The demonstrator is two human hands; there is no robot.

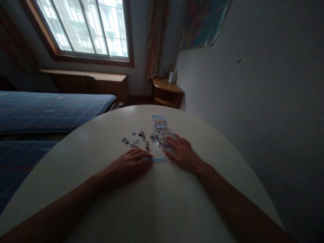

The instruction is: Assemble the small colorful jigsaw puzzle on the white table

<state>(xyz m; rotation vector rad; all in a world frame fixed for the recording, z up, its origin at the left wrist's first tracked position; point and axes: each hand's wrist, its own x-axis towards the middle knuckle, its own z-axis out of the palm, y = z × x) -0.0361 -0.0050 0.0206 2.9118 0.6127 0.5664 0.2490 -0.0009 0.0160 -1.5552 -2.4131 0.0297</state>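
Note:
Both my hands rest palm down on a round white table [101,145]. My left hand [130,165] lies flat with fingers stretched out, its fingertips touching a short joined strip of blue puzzle pieces [158,160]. My right hand [181,152] also lies open, its fingers spread over a heap of loose colourful puzzle pieces [160,137]. More scattered pieces [134,141] lie to the left of the heap. A small printed picture card [160,122] lies just beyond the pieces.
A bed with a blue plaid cover [45,109] runs along the table's left side. The grey wall [253,94] stands close on the right. A wooden corner shelf [167,91] and a barred window [86,27] are at the back.

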